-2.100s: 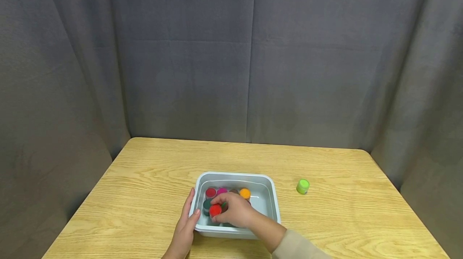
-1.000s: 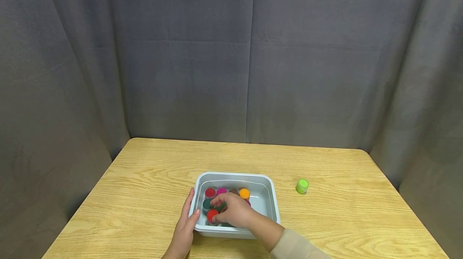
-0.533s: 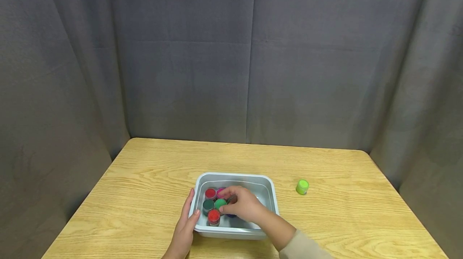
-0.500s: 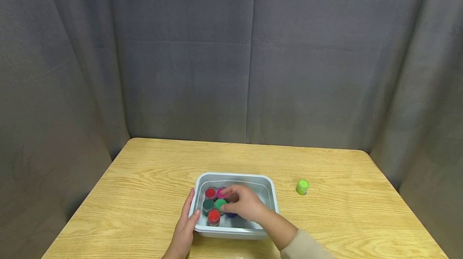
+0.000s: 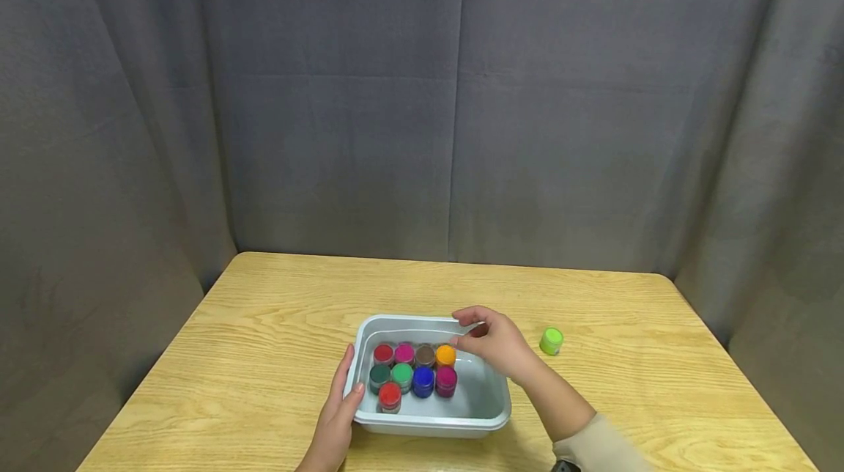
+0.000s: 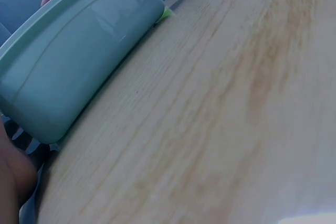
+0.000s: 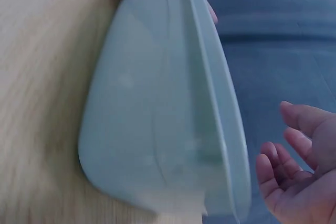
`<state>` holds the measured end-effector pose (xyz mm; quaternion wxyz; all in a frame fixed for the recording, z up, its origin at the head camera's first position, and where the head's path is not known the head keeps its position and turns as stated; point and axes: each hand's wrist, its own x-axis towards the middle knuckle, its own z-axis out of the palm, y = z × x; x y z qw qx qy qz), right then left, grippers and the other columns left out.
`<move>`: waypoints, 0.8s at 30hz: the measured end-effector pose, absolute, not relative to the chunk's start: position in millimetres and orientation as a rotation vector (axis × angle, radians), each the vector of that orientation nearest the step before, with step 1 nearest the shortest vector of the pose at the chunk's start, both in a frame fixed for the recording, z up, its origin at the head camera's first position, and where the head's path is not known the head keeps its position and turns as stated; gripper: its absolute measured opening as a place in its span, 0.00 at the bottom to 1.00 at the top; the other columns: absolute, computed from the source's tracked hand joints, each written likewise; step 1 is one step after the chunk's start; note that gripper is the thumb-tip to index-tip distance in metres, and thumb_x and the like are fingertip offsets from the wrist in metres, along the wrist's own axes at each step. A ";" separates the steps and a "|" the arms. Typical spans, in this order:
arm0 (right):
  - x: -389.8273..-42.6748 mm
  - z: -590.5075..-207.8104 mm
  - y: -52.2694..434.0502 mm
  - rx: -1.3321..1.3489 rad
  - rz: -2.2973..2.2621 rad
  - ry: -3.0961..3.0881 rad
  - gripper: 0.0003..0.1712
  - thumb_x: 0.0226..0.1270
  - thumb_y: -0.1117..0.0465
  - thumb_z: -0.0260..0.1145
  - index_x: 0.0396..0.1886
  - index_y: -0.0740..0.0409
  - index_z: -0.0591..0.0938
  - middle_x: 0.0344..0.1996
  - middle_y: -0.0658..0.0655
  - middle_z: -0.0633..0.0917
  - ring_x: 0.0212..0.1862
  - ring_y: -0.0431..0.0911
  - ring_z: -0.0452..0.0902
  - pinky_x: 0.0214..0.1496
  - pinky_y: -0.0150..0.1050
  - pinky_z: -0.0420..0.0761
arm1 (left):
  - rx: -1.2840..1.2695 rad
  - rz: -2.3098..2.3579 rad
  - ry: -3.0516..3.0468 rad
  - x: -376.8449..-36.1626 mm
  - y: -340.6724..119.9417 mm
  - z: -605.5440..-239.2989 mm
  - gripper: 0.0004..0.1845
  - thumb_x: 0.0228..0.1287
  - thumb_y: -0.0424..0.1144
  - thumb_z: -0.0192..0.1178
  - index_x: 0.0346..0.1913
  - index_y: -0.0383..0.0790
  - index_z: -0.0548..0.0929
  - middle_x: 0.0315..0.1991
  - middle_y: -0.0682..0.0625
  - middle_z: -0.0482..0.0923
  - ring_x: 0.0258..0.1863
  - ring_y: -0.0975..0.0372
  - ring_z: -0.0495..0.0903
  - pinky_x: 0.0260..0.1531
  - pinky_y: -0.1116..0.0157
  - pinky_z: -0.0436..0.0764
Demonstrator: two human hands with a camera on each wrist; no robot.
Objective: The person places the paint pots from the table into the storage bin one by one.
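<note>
A pale grey plastic tub (image 5: 428, 424) stands near the table's front edge. My left hand (image 5: 335, 417) holds its left side, thumb on the rim and fingers along the outside. Inside stand small lidded paint pots in rows: dark red (image 5: 384, 353), magenta (image 5: 404, 353), brown (image 5: 425, 355) and orange (image 5: 445, 355) at the back, then dark green (image 5: 379, 377), green (image 5: 401, 377), blue (image 5: 423, 380) and purple-red (image 5: 446, 380). A bright red pot (image 5: 390, 396) is at the front left. Over the tub's back-right rim, my right hand (image 5: 497, 344) has loosely bent fingers and holds nothing.
A lime-green pot (image 5: 552, 341) sits on the wooden table (image 5: 297, 311), right of the tub and beyond my right hand. Grey curtains (image 5: 343, 127) enclose the back and both sides.
My right hand let go of the bright red pot at the tub's front left, then moved right and up out of the tub. The left hand stays put.
</note>
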<state>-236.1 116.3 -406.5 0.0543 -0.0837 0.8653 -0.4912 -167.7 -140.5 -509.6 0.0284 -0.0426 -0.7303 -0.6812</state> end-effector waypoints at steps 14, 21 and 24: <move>-247.7 -410.5 188.3 -0.073 -1.530 2.731 0.27 0.64 0.56 0.69 0.61 0.59 0.77 0.59 0.65 0.77 0.52 0.53 0.78 0.45 0.40 0.82 | -0.157 -2.099 -2.244 -167.2 -140.4 -510.1 0.32 0.77 0.41 0.43 0.79 0.45 0.47 0.80 0.41 0.41 0.78 0.41 0.36 0.72 0.34 0.39; -251.6 -425.5 220.2 0.001 -1.479 2.738 0.31 0.68 0.52 0.66 0.66 0.60 0.72 0.65 0.67 0.71 0.60 0.58 0.73 0.51 0.47 0.82 | -0.126 -2.094 -2.259 -168.4 -140.2 -511.0 0.32 0.77 0.42 0.43 0.79 0.45 0.47 0.80 0.42 0.41 0.78 0.42 0.36 0.72 0.34 0.39; -251.8 -431.2 228.4 0.018 -1.450 2.749 0.31 0.69 0.51 0.65 0.67 0.61 0.71 0.66 0.69 0.70 0.61 0.59 0.71 0.52 0.46 0.82 | -0.111 -2.095 -2.271 -168.9 -140.5 -510.6 0.32 0.77 0.42 0.42 0.79 0.45 0.47 0.80 0.43 0.41 0.79 0.43 0.36 0.73 0.35 0.38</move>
